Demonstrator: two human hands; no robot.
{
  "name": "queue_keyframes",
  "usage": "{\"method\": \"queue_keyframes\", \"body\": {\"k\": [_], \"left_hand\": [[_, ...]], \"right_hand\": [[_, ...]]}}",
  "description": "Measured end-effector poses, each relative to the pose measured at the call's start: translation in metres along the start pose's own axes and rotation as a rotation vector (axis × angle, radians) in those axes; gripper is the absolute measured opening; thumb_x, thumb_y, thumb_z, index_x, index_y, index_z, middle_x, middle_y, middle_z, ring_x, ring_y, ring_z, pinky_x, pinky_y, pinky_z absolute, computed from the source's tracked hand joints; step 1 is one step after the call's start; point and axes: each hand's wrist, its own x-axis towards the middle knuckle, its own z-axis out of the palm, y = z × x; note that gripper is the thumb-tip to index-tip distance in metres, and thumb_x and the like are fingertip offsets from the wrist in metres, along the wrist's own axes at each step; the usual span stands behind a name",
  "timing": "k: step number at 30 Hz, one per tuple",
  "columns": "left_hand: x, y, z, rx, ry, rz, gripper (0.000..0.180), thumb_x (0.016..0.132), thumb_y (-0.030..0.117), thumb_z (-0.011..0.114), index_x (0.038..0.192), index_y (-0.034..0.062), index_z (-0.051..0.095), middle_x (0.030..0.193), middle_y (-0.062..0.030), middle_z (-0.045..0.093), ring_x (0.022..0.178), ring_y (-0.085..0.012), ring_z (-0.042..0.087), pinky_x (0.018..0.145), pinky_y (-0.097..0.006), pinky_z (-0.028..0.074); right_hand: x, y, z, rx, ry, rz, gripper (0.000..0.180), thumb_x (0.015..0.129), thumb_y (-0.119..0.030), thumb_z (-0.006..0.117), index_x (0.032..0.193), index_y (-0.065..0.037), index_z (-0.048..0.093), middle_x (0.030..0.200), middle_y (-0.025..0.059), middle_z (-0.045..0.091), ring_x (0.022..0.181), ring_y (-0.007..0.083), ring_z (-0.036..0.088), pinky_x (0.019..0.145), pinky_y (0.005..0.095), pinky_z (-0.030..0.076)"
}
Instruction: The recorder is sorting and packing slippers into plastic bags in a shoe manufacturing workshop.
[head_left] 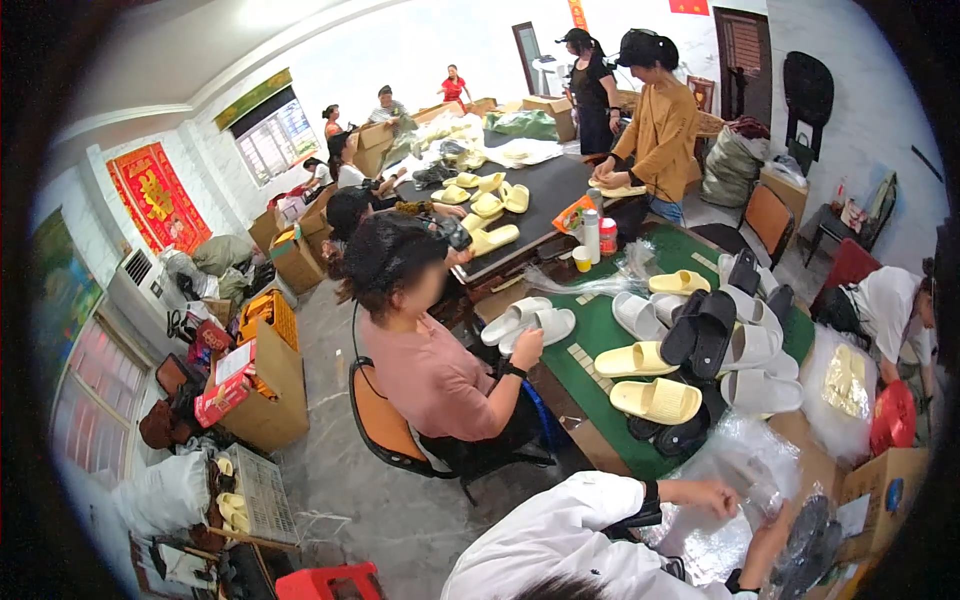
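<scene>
Neither of my hands shows in the head view. At the lower edge a co-worker in a white shirt (pixel 590 515) leans over clear plastic bags (pixel 745 460); one of this person's hands (pixel 715 497) is over the plastic. The other is beside dark slippers (pixel 808 535) in a clear bag. Left of the green table (pixel 600 300), a seated person in a pink top (pixel 425 375) has a hand at a pair of white slippers (pixel 535 318). Yellow slippers (pixel 657 400), black slippers (pixel 705 330) and more white ones lie piled on the green top.
A dark table (pixel 550 190) with yellow slippers extends behind, with several people around it. A bottle (pixel 591 232), a yellow cup (pixel 582 259) and a red jar (pixel 608 236) stand at the green table's far end. Cardboard boxes (pixel 280 400) and a red stool (pixel 330 582) are at the left.
</scene>
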Motion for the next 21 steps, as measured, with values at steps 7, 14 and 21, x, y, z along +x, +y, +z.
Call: {"method": "queue_keyframes", "body": {"k": [7, 14, 21], "left_hand": [[-0.029, -0.137, -0.029, 1.257, 0.296, -0.211, 0.016, 0.068, 0.016, 0.054, 0.08, 0.0107, 0.063, 0.09, -0.0076, 0.055, 0.087, -0.0226, 0.052, 0.065, -0.037, 0.041], [-0.067, -0.201, -0.015, 1.436, 0.373, -0.333, 0.035, 0.081, 0.031, 0.045, 0.113, 0.0199, 0.054, 0.136, -0.0182, 0.026, 0.115, -0.0387, 0.036, 0.09, -0.055, 0.031], [-0.049, -0.194, -0.014, 1.406, 0.14, -0.468, 0.038, 0.077, 0.026, 0.053, 0.111, 0.0092, 0.056, 0.139, -0.019, 0.017, 0.119, -0.0404, 0.029, 0.088, -0.054, 0.034]], "right_hand": [[-0.016, -0.035, -0.004, -0.182, 0.11, -0.287, 0.046, 0.073, 0.007, 0.048, 0.118, 0.001, 0.041, 0.12, 0.0214, 0.043, 0.111, 0.0331, 0.043, 0.092, 0.0364, 0.035], [-0.066, 0.01, 0.105, -0.319, -0.158, -0.535, 0.059, 0.064, 0.003, 0.053, 0.121, -0.002, 0.037, 0.109, 0.0241, 0.045, 0.094, 0.0407, 0.048, 0.08, 0.0416, 0.042], [-0.095, 0.025, 0.129, -0.401, -0.672, -0.253, 0.066, 0.063, 0.002, 0.059, 0.124, -0.008, 0.035, 0.11, 0.0202, 0.04, 0.093, 0.038, 0.05, 0.074, 0.0397, 0.046]]}}
